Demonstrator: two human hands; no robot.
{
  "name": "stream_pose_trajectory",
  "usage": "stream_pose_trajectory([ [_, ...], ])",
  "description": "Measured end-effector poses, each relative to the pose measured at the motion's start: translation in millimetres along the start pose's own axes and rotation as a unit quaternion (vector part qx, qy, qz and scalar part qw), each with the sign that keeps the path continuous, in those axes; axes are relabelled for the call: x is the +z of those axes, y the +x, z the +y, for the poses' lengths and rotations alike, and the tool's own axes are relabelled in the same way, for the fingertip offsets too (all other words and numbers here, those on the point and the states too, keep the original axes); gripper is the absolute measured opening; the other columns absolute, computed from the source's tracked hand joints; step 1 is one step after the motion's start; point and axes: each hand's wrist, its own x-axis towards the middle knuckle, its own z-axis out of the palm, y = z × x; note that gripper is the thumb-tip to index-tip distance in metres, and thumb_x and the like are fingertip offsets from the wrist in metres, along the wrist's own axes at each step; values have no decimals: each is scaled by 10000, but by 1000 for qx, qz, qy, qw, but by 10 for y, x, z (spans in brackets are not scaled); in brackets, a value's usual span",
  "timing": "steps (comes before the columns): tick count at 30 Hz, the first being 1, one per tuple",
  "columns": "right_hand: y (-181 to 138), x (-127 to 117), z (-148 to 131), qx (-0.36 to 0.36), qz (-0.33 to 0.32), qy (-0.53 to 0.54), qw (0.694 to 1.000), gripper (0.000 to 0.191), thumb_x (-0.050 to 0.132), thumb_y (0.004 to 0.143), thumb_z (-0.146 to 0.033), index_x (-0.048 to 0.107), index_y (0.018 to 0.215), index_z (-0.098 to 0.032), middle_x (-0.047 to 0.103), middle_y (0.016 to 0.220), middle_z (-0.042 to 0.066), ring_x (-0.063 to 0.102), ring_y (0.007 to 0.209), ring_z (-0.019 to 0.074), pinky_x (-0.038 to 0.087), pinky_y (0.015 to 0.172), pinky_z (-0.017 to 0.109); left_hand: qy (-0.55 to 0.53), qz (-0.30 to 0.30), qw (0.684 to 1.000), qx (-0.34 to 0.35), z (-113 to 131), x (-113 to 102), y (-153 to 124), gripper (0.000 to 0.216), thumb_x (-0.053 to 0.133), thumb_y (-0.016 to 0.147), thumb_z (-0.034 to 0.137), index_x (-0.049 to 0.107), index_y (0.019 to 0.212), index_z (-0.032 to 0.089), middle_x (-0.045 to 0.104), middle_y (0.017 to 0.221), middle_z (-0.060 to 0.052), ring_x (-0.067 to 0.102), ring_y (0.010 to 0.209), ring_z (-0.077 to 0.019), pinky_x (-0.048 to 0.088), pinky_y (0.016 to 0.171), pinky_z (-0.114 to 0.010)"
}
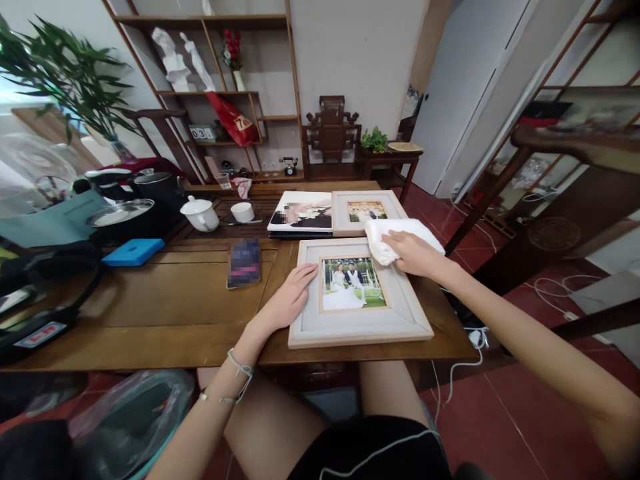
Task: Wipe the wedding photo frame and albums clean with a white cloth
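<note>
A pale wooden picture frame (358, 327) lies flat at the front edge of the brown table (190, 327), with a wedding photo (353, 283) in its middle. On the frame's left side rests my left hand (293, 293), its fingers laid along the border. My right hand (407, 252) grips a folded white cloth (400, 233) at the frame's upper right corner. Behind it lies a second pale picture frame (345, 232), partly covered by the cloth. Beside that one sits a white photo panel (300, 200) on a dark stack.
To the left are a phone (245, 263), a blue box (133, 252), a white teapot (200, 213), a white cup (243, 212) and black headphones (75, 287). A lined bin (165, 387) stands below the table. A wooden chair (550, 220) and cables (475, 347) are at right.
</note>
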Motion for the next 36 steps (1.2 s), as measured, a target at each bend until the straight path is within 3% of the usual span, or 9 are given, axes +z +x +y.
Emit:
stream_pose_trajectory([
  [5,-161,-47,-455,-44,-13,66,997,492,501,682,-88,591,1164,-131,591,1232,136,437,1229,328,308,1024,520,0,1,1000,-4,3,-3,9,480,336,904,159,422,1375,149,399,1449,-127,306,1365,-258,241,1152,-520],
  [10,-593,-148,-1045,-110,-33,139,984,611,512,639,-94,540,1247,-149,524,1338,128,427,1266,284,336,1033,477,1,4,1000,-4,0,2,6,482,339,904,157,417,1380,159,399,1450,-121,307,1364,-255,240,1152,-517],
  [13,-728,-178,-1214,-127,-21,145,981,669,529,635,-97,491,1302,-119,463,1395,152,342,1332,275,280,1080,477,6,1,1000,0,-13,8,3,485,330,906,148,410,1384,158,399,1448,-122,306,1363,-250,239,1154,-509],
  [18,-495,59,-890,-89,23,69,993,726,550,613,-40,485,1326,-164,405,1443,139,192,1396,301,120,1117,557,13,-11,1000,-3,-28,12,-2,486,324,910,149,397,1391,142,382,1457,-129,287,1374,-248,232,1156,-505],
  [23,-128,195,-269,-34,66,26,997,707,510,643,-35,484,1329,-203,444,1424,89,237,1384,295,131,1110,579,13,-12,1000,-5,-10,-6,-2,489,320,908,145,397,1391,135,381,1457,-132,287,1374,-241,231,1161,-492],
  [26,-1,128,-109,5,84,6,996,596,508,665,-69,549,1256,-142,487,1381,124,241,1379,321,165,1101,578,10,-10,1000,-3,-7,-13,0,494,321,906,142,397,1394,155,387,1455,-121,296,1371,-241,234,1159,-497],
  [30,-36,30,-276,-30,61,8,998,482,548,646,-135,623,1120,-88,490,1367,164,192,1390,344,166,1118,540,11,-5,1000,2,-15,-9,8,499,334,900,138,398,1394,164,392,1454,-115,307,1364,-244,241,1157,-501],
  [32,-167,-29,-477,-58,27,28,998,468,550,634,-144,630,1091,-84,490,1366,167,193,1390,337,182,1124,511,11,-3,1000,1,-16,-4,11,499,343,896,136,403,1391,161,391,1455,-114,309,1363,-249,243,1156,-502],
  [36,-566,-257,-971,-29,-34,94,995,499,530,620,-126,611,1111,-93,498,1355,170,263,1366,334,252,1103,491,11,-3,1000,2,-10,1,11,497,334,899,132,400,1391,151,390,1456,-119,304,1365,-249,244,1156,-502],
])
